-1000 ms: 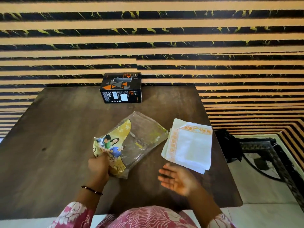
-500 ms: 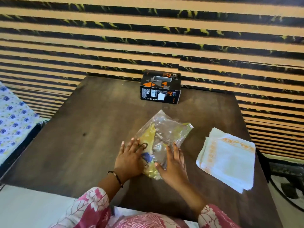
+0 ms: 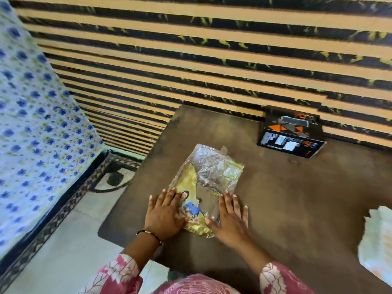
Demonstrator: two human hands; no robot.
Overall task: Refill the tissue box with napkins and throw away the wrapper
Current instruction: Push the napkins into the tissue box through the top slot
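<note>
An empty clear and yellow plastic wrapper point(image 3: 209, 177) lies flat on the dark brown table point(image 3: 286, 187). My left hand point(image 3: 164, 215) presses its near left corner with straight fingers. My right hand point(image 3: 230, 219) lies flat on its near right edge, fingers spread. A black tissue box point(image 3: 291, 134) with orange triangles stands at the far side of the table against the wall. The stack of white napkins point(image 3: 376, 242) lies at the right edge of the view, partly cut off.
A bed with a blue flowered sheet point(image 3: 31, 134) fills the left side. A striped black and tan wall point(image 3: 212, 49) runs behind the table. Pale floor tiles point(image 3: 74, 240) and a patterned border lie between bed and table.
The view has swung left, so the napkins slid to the right edge and the bed came in. Both hands came onto the wrapper and now press it flat.
</note>
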